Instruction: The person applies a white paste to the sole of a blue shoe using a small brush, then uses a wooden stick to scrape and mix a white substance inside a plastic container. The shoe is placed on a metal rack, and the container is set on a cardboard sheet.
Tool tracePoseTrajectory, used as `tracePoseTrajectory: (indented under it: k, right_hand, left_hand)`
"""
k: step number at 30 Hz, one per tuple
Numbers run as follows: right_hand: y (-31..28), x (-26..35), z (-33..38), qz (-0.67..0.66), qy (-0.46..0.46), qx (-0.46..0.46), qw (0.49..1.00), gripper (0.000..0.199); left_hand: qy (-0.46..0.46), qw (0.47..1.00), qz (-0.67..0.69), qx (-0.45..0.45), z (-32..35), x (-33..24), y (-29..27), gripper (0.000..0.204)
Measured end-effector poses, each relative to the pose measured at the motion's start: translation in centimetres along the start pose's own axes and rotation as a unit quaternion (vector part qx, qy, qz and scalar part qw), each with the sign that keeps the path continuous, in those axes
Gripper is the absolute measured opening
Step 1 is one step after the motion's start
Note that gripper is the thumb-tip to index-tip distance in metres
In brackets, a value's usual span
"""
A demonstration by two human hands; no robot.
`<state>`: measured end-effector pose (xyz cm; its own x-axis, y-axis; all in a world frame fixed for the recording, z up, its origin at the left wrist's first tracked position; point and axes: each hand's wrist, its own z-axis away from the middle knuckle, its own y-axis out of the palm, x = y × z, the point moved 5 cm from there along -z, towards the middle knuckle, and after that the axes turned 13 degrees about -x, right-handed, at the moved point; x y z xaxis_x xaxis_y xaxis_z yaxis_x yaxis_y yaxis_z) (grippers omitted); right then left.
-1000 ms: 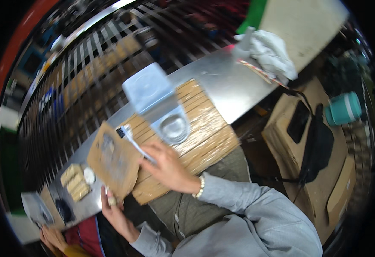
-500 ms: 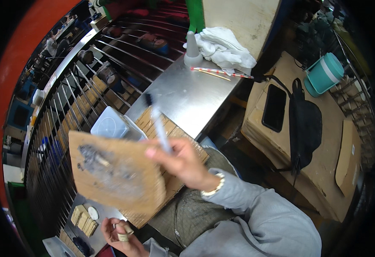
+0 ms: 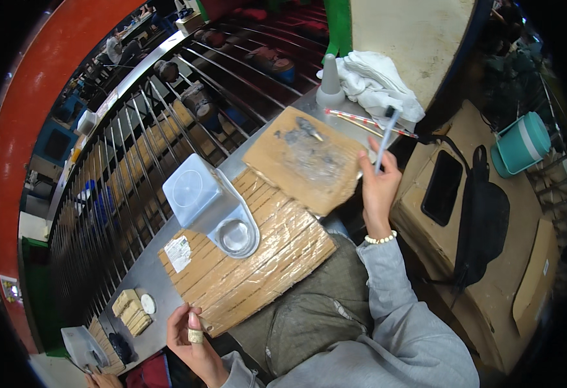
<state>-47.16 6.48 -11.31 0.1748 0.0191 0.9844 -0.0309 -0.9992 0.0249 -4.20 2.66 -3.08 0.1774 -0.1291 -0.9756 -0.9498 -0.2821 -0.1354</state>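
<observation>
— Fingers (image 3: 369, 169) of the right hand (image 3: 379, 187) are closed on two things at once: the edge of a smeared cardboard sheet (image 3: 306, 158) and a white pen-like stick (image 3: 385, 139) that points upward.

— And that sheet, where is it?

— Raised and tilted above the metal counter (image 3: 147, 275), just past the big wrapped wooden board (image 3: 257, 262), which lies half on the counter, half over the person's lap. A clear plastic container (image 3: 209, 204) sits on the board.

— What about the left hand (image 3: 193, 343)?

— It rests low at the board's near corner, fingers curled around a small pale roll (image 3: 195, 336), pinched there.

— Anything smaller?

— Little wooden blocks (image 3: 130, 312) beside a white disc (image 3: 147, 303).
</observation>
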Motion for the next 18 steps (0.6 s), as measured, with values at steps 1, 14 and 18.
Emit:
tracePoseTrajectory:
  k: [1, 14, 18]
  right_hand:
    - [-0.3, 0.6, -0.2, 0.013, -0.08, -0.022, 0.996, 0.031]
    - [4.7, 4.4, 9.6, 0.052, -0.167, 0.35, 0.92, 0.019]
    - [6.4, 3.6, 9.4, 0.07, -0.172, 0.338, 0.923, 0.024]
  left_hand:
    - [-0.001, 1.0, -0.004, 0.0, 0.1, 0.0, 0.0, 0.033]
    - [-0.041, 0.998, 0.029, 0.028, 1.3, -1.2, 3.7, 0.022]
    - [-0.006, 0.999, -0.029, 0.029, 1.7, -1.4, 2.9, 0.021]
